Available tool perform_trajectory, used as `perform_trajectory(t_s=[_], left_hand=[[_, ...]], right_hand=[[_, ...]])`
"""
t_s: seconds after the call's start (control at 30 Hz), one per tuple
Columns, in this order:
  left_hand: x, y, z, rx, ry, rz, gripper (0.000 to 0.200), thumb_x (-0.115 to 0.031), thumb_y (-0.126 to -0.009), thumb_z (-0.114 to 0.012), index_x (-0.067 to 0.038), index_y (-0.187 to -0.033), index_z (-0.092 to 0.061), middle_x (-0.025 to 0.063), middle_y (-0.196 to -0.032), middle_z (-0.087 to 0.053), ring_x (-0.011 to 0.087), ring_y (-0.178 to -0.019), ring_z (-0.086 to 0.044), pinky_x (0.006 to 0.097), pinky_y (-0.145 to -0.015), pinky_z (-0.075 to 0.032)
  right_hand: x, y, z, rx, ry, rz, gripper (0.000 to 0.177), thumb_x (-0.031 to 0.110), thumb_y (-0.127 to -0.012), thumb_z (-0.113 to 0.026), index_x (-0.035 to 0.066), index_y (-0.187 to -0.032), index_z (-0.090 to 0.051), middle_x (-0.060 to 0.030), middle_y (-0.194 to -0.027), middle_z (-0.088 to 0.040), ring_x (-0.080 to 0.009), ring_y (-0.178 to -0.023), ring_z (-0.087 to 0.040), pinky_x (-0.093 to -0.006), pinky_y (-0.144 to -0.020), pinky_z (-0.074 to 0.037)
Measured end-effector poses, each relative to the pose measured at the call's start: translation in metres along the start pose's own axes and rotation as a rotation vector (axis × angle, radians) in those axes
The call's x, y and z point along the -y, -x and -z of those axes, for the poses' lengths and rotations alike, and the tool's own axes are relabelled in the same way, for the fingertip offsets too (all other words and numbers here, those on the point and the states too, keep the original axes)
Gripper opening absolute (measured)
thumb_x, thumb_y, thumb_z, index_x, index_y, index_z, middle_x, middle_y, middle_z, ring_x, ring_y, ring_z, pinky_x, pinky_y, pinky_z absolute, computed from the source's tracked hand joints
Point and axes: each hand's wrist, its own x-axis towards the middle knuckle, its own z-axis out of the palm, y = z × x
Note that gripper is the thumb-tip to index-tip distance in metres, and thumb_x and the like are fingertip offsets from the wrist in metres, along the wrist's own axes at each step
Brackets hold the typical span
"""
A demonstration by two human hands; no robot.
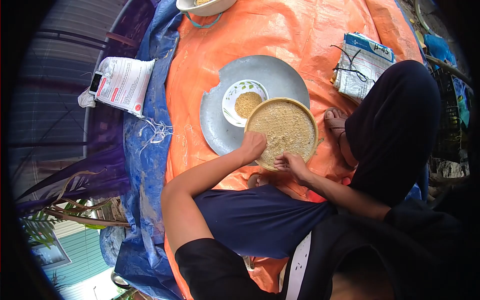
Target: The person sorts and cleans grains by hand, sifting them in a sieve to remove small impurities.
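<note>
A round sieve-like tray (pixel 316 136) with a pale rim holds a layer of light tan grain (pixel 282 125). It overlaps the near right part of a grey metal tray (pixel 280 67). My left hand (pixel 254 145) is closed in a fist at the left rim, its fingers over the grain; what it holds is hidden. At the near rim is my right hand (pixel 292 165), fingers loosely bent and slightly apart, with nothing visible in them. A white bowl with a leaf pattern (pixel 230 95) stands on the metal tray, with golden grain (pixel 248 104) inside.
An orange tarp (pixel 200 50) covers the ground, bordered by a blue tarp (pixel 142 185) at left. A folded printed sack with black cord (pixel 360 65) lies at right. A white printed bag (pixel 125 85) is at left. A pale basin (pixel 212 7) stands at the far edge.
</note>
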Motion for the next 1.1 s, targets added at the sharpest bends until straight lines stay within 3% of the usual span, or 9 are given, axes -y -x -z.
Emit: perform_trajectory(t_s=[0.03, 0.13, 0.33, 0.53, 0.83, 1.1], left_hand=[[0.0, -0.001, 0.002, -0.007, -0.004, -0.001, 0.008, -0.01, -0.069, -0.06, -0.004, -0.074, -0.06, 0.0135, -0.066, -0.063, 0.0263, -0.063, -0.064, 0.0364, -0.052, -0.048], [0.002, -0.005, -0.005, -0.001, 0.033, 0.015, 0.02, -0.022, -0.076, -0.06, -0.002, -0.072, -0.057, 0.0161, -0.066, -0.062, 0.0309, -0.063, -0.063, 0.0403, -0.054, -0.047], [-0.005, -0.006, -0.001, -0.011, 0.011, -0.07, 0.006, -0.007, -0.071, -0.057, -0.003, -0.07, -0.061, 0.0154, -0.066, -0.063, 0.0278, -0.063, -0.064, 0.0367, -0.053, -0.048], [0.002, -0.013, 0.005, 0.07, 0.063, -0.076, 0.008, -0.01, -0.069, -0.058, -0.002, -0.069, -0.061, 0.0169, -0.066, -0.063, 0.032, -0.061, -0.064, 0.0409, -0.053, -0.049], [0.003, -0.016, 0.024, 0.099, 0.097, -0.006, 0.014, -0.013, -0.07, -0.057, -0.004, -0.064, -0.065, 0.0186, -0.069, -0.064, 0.0319, -0.065, -0.065, 0.0402, -0.058, -0.05], [0.006, -0.01, 0.018, 0.122, 0.194, -0.071, 0.02, -0.019, -0.075, -0.053, -0.001, -0.072, -0.061, 0.0201, -0.064, -0.061, 0.0367, -0.062, -0.061, 0.0461, -0.056, -0.048]], right_hand=[[0.0, 0.0, 0.0, -0.001, 0.008, 0.007, 0.039, 0.028, -0.095, -0.04, -0.006, -0.099, -0.058, -0.0119, -0.085, -0.063, -0.0169, -0.076, -0.061, -0.027, -0.072, -0.051], [0.0, -0.001, 0.001, 0.007, 0.006, 0.006, 0.038, 0.028, -0.095, -0.041, -0.006, -0.099, -0.059, -0.0113, -0.085, -0.063, -0.0163, -0.075, -0.062, -0.0265, -0.071, -0.051], [-0.003, -0.004, 0.001, -0.013, 0.04, 0.027, 0.038, 0.028, -0.095, -0.042, -0.005, -0.099, -0.06, -0.0109, -0.084, -0.064, -0.0163, -0.074, -0.062, -0.0258, -0.07, -0.051], [-0.004, -0.004, 0.002, -0.013, 0.057, 0.025, 0.037, 0.028, -0.095, -0.043, -0.004, -0.098, -0.06, -0.0106, -0.083, -0.064, -0.0162, -0.074, -0.062, -0.0258, -0.07, -0.051], [-0.005, -0.005, 0.002, 0.005, 0.05, 0.035, 0.037, 0.028, -0.096, -0.042, -0.004, -0.098, -0.06, -0.0094, -0.082, -0.063, -0.0156, -0.074, -0.062, -0.0256, -0.07, -0.051], [-0.003, -0.003, 0.001, 0.018, 0.056, 0.044, 0.037, 0.029, -0.096, -0.042, -0.004, -0.098, -0.059, -0.0086, -0.082, -0.062, -0.0148, -0.073, -0.061, -0.0252, -0.07, -0.05]])
